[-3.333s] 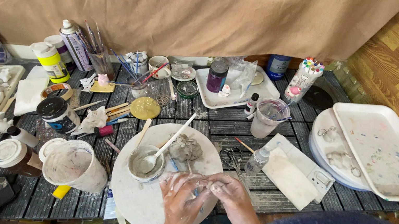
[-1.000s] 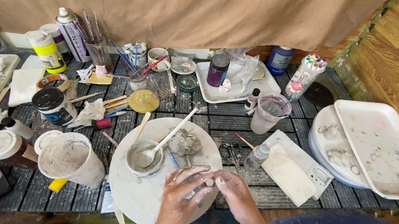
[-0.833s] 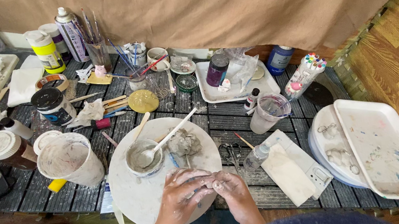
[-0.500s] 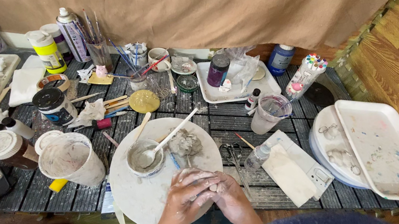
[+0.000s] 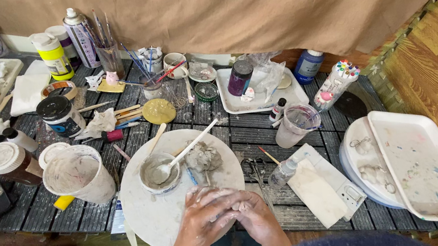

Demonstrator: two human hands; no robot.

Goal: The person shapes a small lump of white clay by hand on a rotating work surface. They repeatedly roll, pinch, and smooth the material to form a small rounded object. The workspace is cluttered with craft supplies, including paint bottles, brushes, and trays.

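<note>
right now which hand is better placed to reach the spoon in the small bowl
Probably the left. The left hand sits nearer the small bowl and its spoon on the round board. The right hand lies farther right, clasped against the left.

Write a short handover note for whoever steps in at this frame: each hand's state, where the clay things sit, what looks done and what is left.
Left hand and right hand: pressed together, clay-smeared, over the near edge of the round board; whatever lies between the palms is hidden.
Clay lump: on the board, behind the hands.
Small bowl with spoon: on the board, left of the lump.
Done: no finished piece shows on the board.
Left: the lump is unshaped.
</note>
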